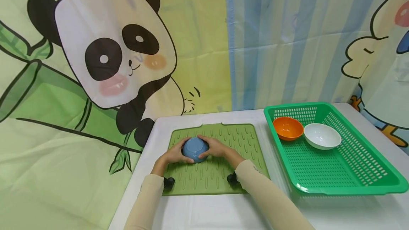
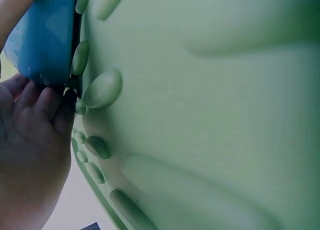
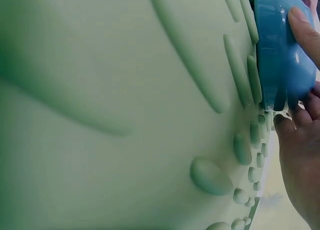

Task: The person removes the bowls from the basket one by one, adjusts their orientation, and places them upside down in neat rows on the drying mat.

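A blue bowl (image 1: 195, 149) is upside down, its base facing up, on the green ridged drying mat (image 1: 204, 180). My left hand (image 1: 175, 152) grips it from the left side, thumb at the near rim and fingers round the far side. On the opposite side my right hand (image 1: 216, 147) grips it the same way. In the left wrist view the bowl (image 2: 47, 39) has its rim right at the mat's raised ridges. The right wrist view shows the bowl (image 3: 285, 49) with my thumb pressed on its wall and fingers at its edge.
To the right stands a green plastic basket (image 1: 322, 189) with perforated walls. Inside it, an orange bowl (image 1: 288, 129) and a white bowl (image 1: 322, 136) sit upright side by side near its left and back. Behind the white table (image 1: 198, 210) hangs a printed panda curtain (image 1: 204, 45).
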`<state>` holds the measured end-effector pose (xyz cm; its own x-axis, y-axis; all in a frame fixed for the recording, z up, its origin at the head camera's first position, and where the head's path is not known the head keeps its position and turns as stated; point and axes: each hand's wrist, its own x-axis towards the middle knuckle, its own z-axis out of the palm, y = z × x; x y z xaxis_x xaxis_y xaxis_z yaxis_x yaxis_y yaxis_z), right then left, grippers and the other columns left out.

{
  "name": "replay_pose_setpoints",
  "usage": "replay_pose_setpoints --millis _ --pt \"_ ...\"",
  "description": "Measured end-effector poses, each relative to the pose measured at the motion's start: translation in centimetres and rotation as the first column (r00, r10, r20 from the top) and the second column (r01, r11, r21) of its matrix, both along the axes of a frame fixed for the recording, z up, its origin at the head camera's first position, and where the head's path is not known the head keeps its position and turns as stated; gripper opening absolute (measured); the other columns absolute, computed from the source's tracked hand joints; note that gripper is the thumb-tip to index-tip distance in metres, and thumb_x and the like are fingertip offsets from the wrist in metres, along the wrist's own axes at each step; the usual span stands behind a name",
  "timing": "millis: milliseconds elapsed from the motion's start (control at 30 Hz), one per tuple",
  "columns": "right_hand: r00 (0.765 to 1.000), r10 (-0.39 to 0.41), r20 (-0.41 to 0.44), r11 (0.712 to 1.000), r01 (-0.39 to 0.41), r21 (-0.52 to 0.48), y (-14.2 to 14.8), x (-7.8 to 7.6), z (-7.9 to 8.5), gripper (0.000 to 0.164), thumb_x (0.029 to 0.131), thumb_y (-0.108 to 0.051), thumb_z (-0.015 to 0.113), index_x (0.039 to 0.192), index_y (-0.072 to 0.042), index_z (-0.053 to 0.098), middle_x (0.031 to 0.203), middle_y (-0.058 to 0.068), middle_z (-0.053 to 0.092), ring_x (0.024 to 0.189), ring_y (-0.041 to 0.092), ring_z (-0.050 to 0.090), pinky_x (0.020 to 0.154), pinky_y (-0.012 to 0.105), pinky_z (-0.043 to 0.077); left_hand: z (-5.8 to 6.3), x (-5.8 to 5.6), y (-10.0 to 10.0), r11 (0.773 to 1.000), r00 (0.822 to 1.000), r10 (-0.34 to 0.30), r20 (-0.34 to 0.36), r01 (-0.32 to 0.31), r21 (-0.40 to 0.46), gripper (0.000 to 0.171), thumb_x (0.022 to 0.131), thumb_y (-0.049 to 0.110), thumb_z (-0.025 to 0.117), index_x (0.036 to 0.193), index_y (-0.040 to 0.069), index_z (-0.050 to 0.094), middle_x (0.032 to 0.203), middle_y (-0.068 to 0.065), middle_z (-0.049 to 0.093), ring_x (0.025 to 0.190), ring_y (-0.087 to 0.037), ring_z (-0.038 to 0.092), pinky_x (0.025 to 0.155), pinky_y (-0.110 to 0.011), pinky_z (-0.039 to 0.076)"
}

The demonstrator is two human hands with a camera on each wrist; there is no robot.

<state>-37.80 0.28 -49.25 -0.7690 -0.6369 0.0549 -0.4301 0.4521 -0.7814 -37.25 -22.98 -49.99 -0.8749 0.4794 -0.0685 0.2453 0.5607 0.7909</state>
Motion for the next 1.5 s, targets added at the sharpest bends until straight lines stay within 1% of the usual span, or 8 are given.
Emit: replay_pose_setpoints --millis 167,300,600,800,933,1133,1367,1500 --pt "1.000 -0.004 -0.029 0.999 0.005 0.032 0.3 0.2 0.2 0.091 0.077 -0.028 0.075 0.147 -0.005 0.022 0.145 0.014 0.031 0.127 0.031 0.037 0.097 0.043 0.041 -0.1 -0.1 0.4 1.000 1.000 0.001 0.010 -0.001 -0.002 0.108 0.064 0.026 0.086 0.148 0.008 0.019 0.145 -0.018 0.027 0.128 -0.036 0.034 0.096 -0.050 0.039" --pt "0.998 -0.023 -0.060 0.998 0.027 0.059 1.0 0.7 1.8 0.089 0.079 -0.029 0.074 0.147 -0.007 0.022 0.144 0.017 0.032 0.125 0.035 0.039 0.095 0.046 0.041 -0.2 -0.1 0.4 1.000 1.000 -0.001 0.013 0.001 -0.009 0.108 0.065 0.027 0.085 0.148 0.009 0.018 0.145 -0.018 0.026 0.127 -0.038 0.034 0.095 -0.052 0.039" --pt "0.992 -0.070 -0.105 0.995 0.061 -0.081 6.2 1.6 11.0 0.060 0.087 -0.018 0.066 0.138 0.000 0.041 0.135 0.019 0.046 0.120 0.032 0.047 0.095 0.036 0.044 0.0 -0.1 -0.1 1.000 1.000 0.015 0.001 -0.015 -0.008 0.108 0.062 0.026 0.087 0.147 0.010 0.021 0.144 -0.021 0.028 0.126 -0.040 0.034 0.095 -0.056 0.036" --pt "0.966 -0.243 -0.089 0.967 0.235 -0.097 13.5 2.5 16.4 0.047 0.088 -0.021 0.065 0.129 -0.001 0.053 0.122 0.018 0.057 0.110 0.029 0.056 0.089 0.039 0.048 -0.1 0.0 -0.2 1.000 1.000 0.010 -0.011 -0.010 -0.029 0.109 0.064 0.026 0.086 0.148 0.009 0.019 0.144 -0.022 0.026 0.126 -0.042 0.033 0.095 -0.057 0.036" --pt "0.904 -0.423 -0.064 0.904 0.417 -0.091 19.6 3.0 18.1 0.045 0.089 -0.024 0.063 0.127 -0.001 0.055 0.121 0.018 0.058 0.102 0.029 0.060 0.088 0.041 0.048 -0.2 0.0 -0.1 0.999 1.000 0.017 -0.016 -0.018 -0.045 0.108 0.064 0.027 0.086 0.148 0.010 0.020 0.144 -0.022 0.026 0.126 -0.042 0.034 0.095 -0.057 0.036" --pt "0.770 -0.638 -0.012 0.770 0.638 0.000 27.2 3.0 16.9 0.045 0.091 -0.028 0.059 0.125 0.002 0.055 0.121 0.025 0.055 0.092 0.027 0.064 0.082 0.039 0.051 0.0 0.2 -0.3 0.999 1.000 0.020 -0.012 -0.020 -0.032 0.109 0.064 0.028 0.086 0.147 0.009 0.019 0.143 -0.023 0.027 0.125 -0.043 0.034 0.094 -0.058 0.036" --pt "0.677 -0.733 0.065 0.680 0.730 0.071 31.8 1.6 11.6 0.048 0.091 -0.025 0.059 0.125 0.008 0.052 0.121 0.030 0.052 0.093 0.028 0.063 0.081 0.040 0.052 -0.1 0.2 -0.5 1.000 1.000 0.009 -0.018 -0.009 -0.022 0.109 0.064 0.027 0.086 0.147 0.008 0.019 0.143 -0.024 0.027 0.125 -0.043 0.034 0.094 -0.058 0.037" --pt "0.622 -0.777 0.094 0.629 0.771 0.094 33.0 1.1 9.4 0.051 0.090 -0.029 0.060 0.125 0.008 0.053 0.119 0.029 0.054 0.100 0.036 0.059 0.088 0.046 0.047 1.2 1.1 0.1 1.000 1.000 -0.011 -0.014 0.011 -0.011 0.104 0.067 0.020 0.084 0.146 0.002 0.019 0.142 -0.028 0.027 0.124 -0.046 0.034 0.093 -0.058 0.037"
